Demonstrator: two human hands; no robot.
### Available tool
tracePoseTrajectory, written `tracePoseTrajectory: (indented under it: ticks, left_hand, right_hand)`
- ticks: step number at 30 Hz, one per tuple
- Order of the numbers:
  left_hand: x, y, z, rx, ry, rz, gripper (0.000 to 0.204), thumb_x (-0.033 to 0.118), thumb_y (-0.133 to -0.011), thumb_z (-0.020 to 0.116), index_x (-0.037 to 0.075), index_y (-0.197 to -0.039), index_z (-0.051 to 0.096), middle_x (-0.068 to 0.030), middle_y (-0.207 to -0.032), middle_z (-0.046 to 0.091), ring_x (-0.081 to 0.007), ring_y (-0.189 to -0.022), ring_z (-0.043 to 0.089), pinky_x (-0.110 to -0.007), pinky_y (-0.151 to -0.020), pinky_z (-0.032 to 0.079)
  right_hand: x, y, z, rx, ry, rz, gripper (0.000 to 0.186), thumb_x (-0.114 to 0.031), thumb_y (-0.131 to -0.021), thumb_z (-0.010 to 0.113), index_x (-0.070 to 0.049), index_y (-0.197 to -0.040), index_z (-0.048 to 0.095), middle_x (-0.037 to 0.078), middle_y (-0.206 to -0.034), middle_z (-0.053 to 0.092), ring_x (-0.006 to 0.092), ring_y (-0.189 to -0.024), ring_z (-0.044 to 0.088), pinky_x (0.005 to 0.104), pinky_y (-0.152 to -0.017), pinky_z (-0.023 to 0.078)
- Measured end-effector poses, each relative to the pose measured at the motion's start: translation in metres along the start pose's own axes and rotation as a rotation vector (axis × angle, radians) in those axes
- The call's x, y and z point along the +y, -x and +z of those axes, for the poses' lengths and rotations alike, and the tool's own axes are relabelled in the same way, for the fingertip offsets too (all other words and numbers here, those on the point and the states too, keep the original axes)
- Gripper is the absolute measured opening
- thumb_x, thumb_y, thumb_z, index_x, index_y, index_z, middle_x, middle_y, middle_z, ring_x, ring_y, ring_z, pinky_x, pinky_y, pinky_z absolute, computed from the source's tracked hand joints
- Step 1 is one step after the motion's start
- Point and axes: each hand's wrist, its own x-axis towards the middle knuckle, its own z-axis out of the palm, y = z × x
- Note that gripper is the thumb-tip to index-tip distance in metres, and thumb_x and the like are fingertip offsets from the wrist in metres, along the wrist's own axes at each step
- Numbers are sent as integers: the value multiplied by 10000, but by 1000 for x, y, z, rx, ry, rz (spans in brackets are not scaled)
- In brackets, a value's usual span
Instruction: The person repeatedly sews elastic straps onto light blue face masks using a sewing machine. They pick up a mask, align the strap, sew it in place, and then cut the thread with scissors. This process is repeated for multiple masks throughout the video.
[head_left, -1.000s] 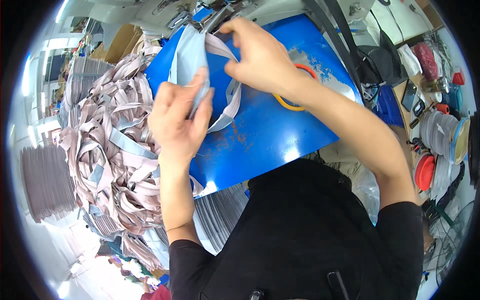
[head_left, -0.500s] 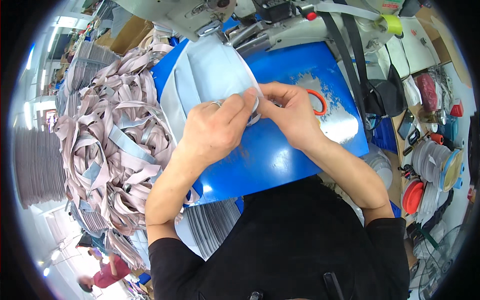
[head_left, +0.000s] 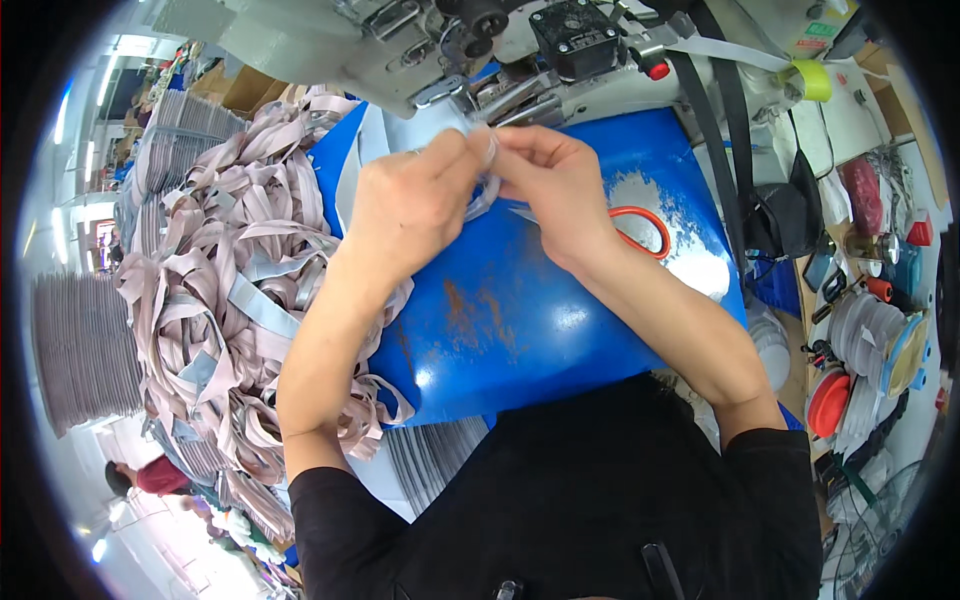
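Under the presser foot of a sewing machine lies a light blue fabric piece with a pale grey border, partly hidden by my left hand. My left hand is closed in a pinch on its near right edge. Right beside it, my right hand pinches the same edge, and the fingertips of both hands almost touch. A thin pale folded edge shows just below them. Scissors with orange-red handles lie under my right wrist, blades pointing left.
A blue work plate with worn patches lies beneath my hands. A large heap of pinkish-grey fabric strips rises at the left, beside stacked sheets. Black straps hang at the right, near a crowded side bench with rolls.
Both hands have moved up toward the machine, still pinching the fabric edge. The fabric has slid farther under the machine, showing less of itself. The view has shifted slightly.
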Motion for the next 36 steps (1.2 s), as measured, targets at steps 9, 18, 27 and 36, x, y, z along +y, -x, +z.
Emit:
tracePoseTrajectory:
  ticks: [9,18,27,36]
  left_hand:
    - [-4,32,-18,-75,-134,-320,605,130,-850,759,222,-1434,632,-85,-882,589,-278,-737,658,-429,-635,535]
    - [-10,17,-47,-225,92,-179,548,22,-848,673,219,-1357,714,-108,-773,538,-315,-651,614,-434,-605,517]
    - [-15,-12,-64,-304,87,-9,375,-6,-823,674,36,-1185,761,-149,-789,569,-338,-700,623,-446,-646,489]
    - [16,-17,-50,-397,-171,-150,392,46,-836,693,27,-1226,723,-144,-884,642,-348,-737,690,-446,-664,562]
  right_hand:
    - [1,1,18,133,-85,-51,238,-112,-901,834,40,-1072,770,51,-931,754,70,-793,648,229,-690,492]
    - [26,6,23,226,148,-155,263,-63,-822,785,29,-1062,726,52,-922,728,116,-810,661,275,-706,535]
    - [-30,14,-7,-32,214,186,276,-101,-869,789,9,-1122,773,45,-913,744,101,-772,677,261,-607,539]
    - [-19,2,0,6,48,162,205,-141,-916,796,-12,-1075,779,41,-913,750,105,-795,698,276,-652,582]
